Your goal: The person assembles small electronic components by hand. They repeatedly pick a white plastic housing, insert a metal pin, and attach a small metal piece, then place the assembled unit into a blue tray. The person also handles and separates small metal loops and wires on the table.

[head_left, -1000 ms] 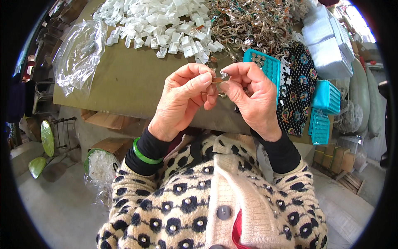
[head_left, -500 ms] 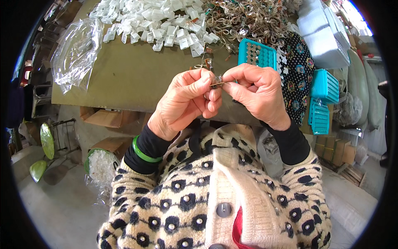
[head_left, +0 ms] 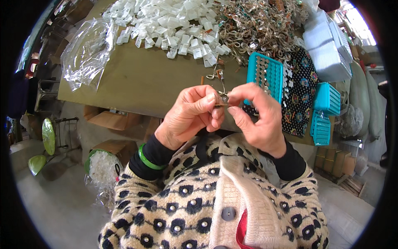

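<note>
Close to the table's front edge, my left hand (head_left: 191, 111) pinches a small circuit board (head_left: 222, 103) with metal parts between thumb and fingers. A thin wire runs from it up to a small copper-coloured piece (head_left: 220, 74) lying on the table. My right hand (head_left: 262, 120) is just to the right of the board, thumb and index finger parted on either side of its edge. Whether a fingertip touches it I cannot tell. Beyond that hand lies a teal tray (head_left: 275, 79) of round pockets, with silver discs (head_left: 261, 70) in its left columns.
White plastic casings (head_left: 178, 33) are heaped at the back, beside a tangle of wired parts (head_left: 257, 25). Clear plastic bag (head_left: 89, 52) lies left on the table (head_left: 141, 79). Rightward are a patterned black cloth (head_left: 300, 99), stacked white trays (head_left: 325, 45) and teal trays (head_left: 327, 99).
My right thumb and index finger have parted from their pinch at the board, which stays in my left hand. The whole view has shifted, so the table sits lower and further right.
</note>
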Tool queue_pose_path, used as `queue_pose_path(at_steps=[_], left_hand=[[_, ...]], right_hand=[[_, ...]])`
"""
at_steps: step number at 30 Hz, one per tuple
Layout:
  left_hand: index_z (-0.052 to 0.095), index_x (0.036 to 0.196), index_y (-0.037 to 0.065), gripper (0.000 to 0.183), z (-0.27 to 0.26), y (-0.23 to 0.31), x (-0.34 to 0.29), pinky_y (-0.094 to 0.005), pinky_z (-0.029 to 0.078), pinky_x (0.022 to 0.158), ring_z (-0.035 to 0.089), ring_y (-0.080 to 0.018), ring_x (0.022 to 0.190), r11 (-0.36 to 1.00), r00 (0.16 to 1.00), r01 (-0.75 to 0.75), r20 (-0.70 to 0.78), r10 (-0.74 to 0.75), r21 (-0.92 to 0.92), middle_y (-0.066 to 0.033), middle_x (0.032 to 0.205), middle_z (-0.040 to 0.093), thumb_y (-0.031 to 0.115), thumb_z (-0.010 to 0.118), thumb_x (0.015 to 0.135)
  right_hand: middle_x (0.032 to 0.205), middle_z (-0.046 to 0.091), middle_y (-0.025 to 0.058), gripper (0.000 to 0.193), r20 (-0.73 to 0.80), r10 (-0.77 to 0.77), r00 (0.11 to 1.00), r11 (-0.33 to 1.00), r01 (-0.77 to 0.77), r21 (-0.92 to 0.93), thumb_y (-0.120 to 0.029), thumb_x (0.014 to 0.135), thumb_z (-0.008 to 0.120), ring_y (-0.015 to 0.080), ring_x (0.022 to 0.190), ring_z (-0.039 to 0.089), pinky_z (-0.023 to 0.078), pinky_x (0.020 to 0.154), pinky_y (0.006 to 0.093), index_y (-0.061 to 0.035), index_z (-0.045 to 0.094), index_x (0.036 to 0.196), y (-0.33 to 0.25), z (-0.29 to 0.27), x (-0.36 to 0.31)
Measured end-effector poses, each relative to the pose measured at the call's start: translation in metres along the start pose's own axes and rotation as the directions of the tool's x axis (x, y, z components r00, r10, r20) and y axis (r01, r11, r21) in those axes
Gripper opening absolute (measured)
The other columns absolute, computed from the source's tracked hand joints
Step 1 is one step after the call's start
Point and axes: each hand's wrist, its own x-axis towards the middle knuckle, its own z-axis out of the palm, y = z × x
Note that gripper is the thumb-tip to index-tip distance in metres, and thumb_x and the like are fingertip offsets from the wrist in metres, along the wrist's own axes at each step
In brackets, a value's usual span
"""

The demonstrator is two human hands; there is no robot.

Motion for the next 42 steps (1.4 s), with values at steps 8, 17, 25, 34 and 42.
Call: queue_pose_path(at_steps=[8, 17, 25, 34, 42], left_hand=[[0.060, 0.096, 0.003, 0.017, 0.003, 0.021, -0.007, -0.0259, 0.051, 0.059, 0.064, -0.0134, 0.069, 0.924, 0.986, -0.018, -0.145, 0.079, 0.382, -0.0050, 0.081, 0.065, 0.018, 0.067, 0.094], [0.063, 0.086, 0.007, 0.014, -0.057, 0.084, 0.027, -0.0399, 0.047, 0.073, 0.060, -0.0298, 0.081, -0.628, 0.764, 0.243, 0.253, 0.593, 0.740, -0.0082, 0.082, 0.060, 0.017, 0.072, 0.082], [0.065, 0.085, -0.001, 0.008, -0.044, 0.083, 0.011, -0.0247, 0.050, 0.063, 0.062, -0.0130, 0.066, 0.438, 0.768, 0.056, -0.319, 0.555, 0.897, -0.0061, 0.081, 0.067, 0.006, 0.069, 0.086], [0.061, 0.112, 0.002, 0.035, 0.000, 0.015, 0.018, -0.0210, 0.051, 0.076, 0.059, -0.0067, 0.088, 0.556, 0.831, -0.129, -0.216, 0.512, 0.821, -0.0018, 0.098, 0.063, -0.003, 0.074, 0.080], [0.061, 0.118, -0.005, 0.033, 0.011, 0.020, 0.008, -0.0273, 0.055, 0.075, 0.067, -0.0153, 0.085, 0.810, 0.964, 0.023, -0.228, 0.138, 0.586, -0.0107, 0.100, 0.069, 0.002, 0.069, 0.087]], right_hand=[[0.081, 0.060, 0.0062, 0.011, 0.024, 0.006, 1.000, 0.993, -0.009, 0.115, 0.005, 0.089, 0.062, 0.0115, 0.061, 0.053, 0.042, 0.053, 0.0244, -0.0013, 0.058, 0.096, 0.006, 0.017, 0.003], [0.078, 0.054, -0.0037, 0.007, 0.237, 0.407, 0.882, 0.672, -0.465, 0.577, -0.004, 0.097, 0.058, -0.0001, 0.064, 0.043, 0.035, 0.055, 0.0164, -0.0029, 0.053, 0.102, 0.012, 0.015, 0.000], [0.080, 0.060, 0.0053, 0.012, 0.247, 0.440, 0.863, 0.433, -0.445, 0.784, -0.011, 0.099, 0.055, 0.0068, 0.057, 0.051, 0.043, 0.052, 0.0204, -0.0028, 0.050, 0.107, 0.020, 0.013, 0.013], [0.117, 0.061, 0.0274, 0.015, 0.152, 0.468, 0.871, 0.297, -0.317, 0.901, -0.010, 0.098, 0.051, 0.0315, 0.085, 0.071, 0.061, 0.065, 0.0393, -0.0013, 0.047, 0.110, 0.020, 0.010, 0.043], [0.095, 0.067, 0.0199, 0.012, 0.153, 0.515, 0.843, 0.369, -0.379, 0.849, -0.009, 0.100, 0.049, 0.0241, 0.075, 0.071, 0.060, 0.066, 0.0351, 0.0011, 0.048, 0.107, 0.017, -0.005, 0.038]])
